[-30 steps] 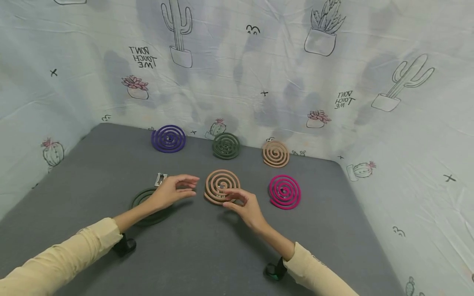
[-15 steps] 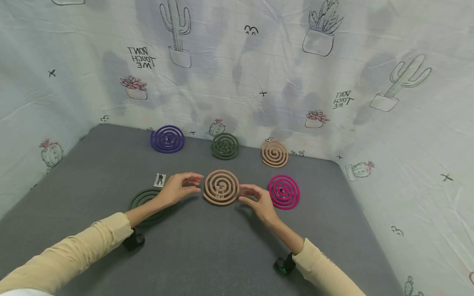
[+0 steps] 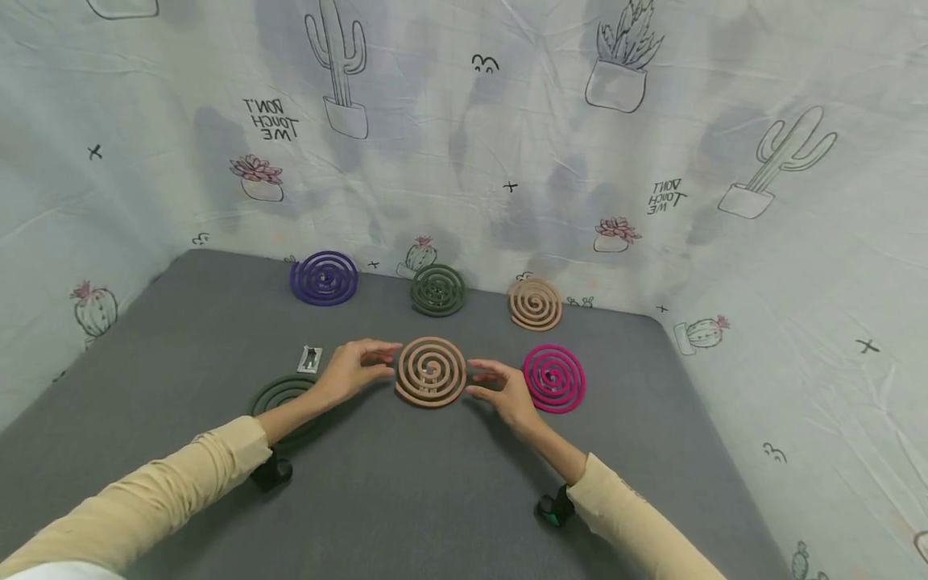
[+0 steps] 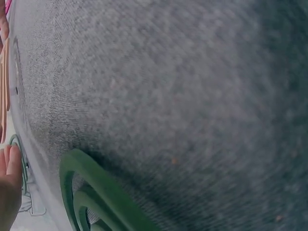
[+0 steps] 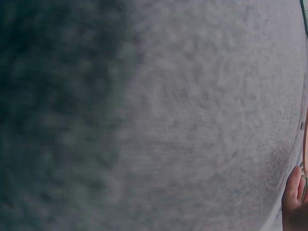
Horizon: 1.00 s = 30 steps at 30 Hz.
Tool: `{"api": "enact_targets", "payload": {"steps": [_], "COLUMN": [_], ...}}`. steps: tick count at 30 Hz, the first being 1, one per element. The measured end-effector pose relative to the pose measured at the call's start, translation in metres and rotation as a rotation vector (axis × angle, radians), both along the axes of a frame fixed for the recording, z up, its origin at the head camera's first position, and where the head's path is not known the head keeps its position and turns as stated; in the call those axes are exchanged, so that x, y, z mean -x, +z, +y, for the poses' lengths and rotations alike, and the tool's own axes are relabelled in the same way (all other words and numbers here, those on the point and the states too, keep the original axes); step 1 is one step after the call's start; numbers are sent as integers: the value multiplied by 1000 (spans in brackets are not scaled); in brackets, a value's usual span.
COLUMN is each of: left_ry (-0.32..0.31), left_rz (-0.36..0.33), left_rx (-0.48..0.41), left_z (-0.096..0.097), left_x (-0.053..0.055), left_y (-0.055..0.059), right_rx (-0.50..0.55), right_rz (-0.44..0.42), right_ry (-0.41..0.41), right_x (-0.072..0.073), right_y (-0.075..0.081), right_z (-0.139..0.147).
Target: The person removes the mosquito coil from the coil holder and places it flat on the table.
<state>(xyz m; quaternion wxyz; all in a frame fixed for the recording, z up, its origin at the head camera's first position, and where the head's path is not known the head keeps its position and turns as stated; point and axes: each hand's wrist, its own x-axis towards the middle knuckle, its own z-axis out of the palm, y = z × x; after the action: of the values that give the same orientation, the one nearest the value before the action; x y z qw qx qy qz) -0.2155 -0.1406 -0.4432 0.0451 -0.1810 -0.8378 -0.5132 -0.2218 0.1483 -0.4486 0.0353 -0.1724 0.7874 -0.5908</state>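
A tan spiral coil [image 3: 431, 371] lies flat in the middle of the grey table surface [image 3: 406, 491]. My left hand [image 3: 354, 366] sits at the coil's left edge, its fingers loosely curved toward the rim. On the opposite side my right hand [image 3: 500, 385] mirrors it, fingertips at the right rim. Whether either hand touches the coil is not clear; neither grips it. A dark green coil [image 3: 281, 396] lies under my left forearm and shows again as the green coil [image 4: 96, 197] in the left wrist view. The right wrist view shows only grey surface and a fingertip [image 5: 291, 202].
A magenta coil [image 3: 554, 379] lies just right of my right hand. Along the back stand a purple coil [image 3: 324, 278], a dark green coil [image 3: 438, 290] and a second tan coil [image 3: 535, 304]. A small metal clip [image 3: 309, 359] lies left of my left hand. Cactus-print cloth walls the table.
My right hand has left the tan coil's near edge and moved to its right side. The left hand has crept a little closer to the left rim.
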Motion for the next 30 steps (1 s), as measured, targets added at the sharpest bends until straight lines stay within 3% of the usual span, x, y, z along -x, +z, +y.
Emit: {"api": "enact_targets", "payload": {"steps": [6,15,21,30], "left_ry": [5,-12,-37,-59], "left_rz": [-43,-58,-73,-74], "left_rx": [-11,2,-25,-28], "left_z": [1,3,5,6], "left_x": [0,4,8,12], "left_y": [0,0,-2,-3], "right_rx": [-1,-5,4,7], "right_rz": [-9,-99,-97,-76], "right_ry": [3,32,68,42], "right_x": [4,10,12,14], "right_y": [-2,-2,-2,-2], "right_z": [-2,-3,-6,-10]}}
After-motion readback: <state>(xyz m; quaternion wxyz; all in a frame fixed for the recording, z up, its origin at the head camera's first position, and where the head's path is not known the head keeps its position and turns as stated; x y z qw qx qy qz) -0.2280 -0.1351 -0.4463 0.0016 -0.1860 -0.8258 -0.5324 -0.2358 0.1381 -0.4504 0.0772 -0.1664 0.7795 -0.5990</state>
